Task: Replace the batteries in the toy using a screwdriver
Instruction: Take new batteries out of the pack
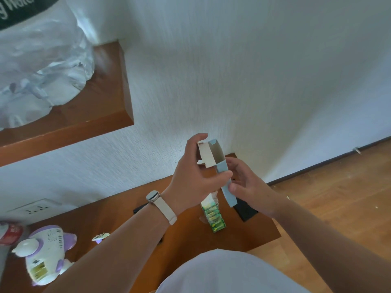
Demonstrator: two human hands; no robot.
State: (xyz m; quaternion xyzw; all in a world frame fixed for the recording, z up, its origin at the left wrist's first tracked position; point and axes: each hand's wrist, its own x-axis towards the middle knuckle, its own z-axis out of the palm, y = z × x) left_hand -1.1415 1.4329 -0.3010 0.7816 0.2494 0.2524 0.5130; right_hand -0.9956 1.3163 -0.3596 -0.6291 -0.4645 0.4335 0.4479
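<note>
Looking down at the wooden table (190,240), you have the white-and-purple toy (45,250) lying at its left end, well apart from your hands. Your left hand (190,181) curls its fingers round the upper part of the open blue box (221,167); your right hand (247,186) pinches its lower end. Green batteries (213,216) hang out beneath it.

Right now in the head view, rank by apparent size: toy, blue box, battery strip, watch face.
Largest to smallest:
1. toy
2. blue box, though it is raised nearer the camera, which flatters it
3. battery strip
4. watch face, clearly smallest
</note>
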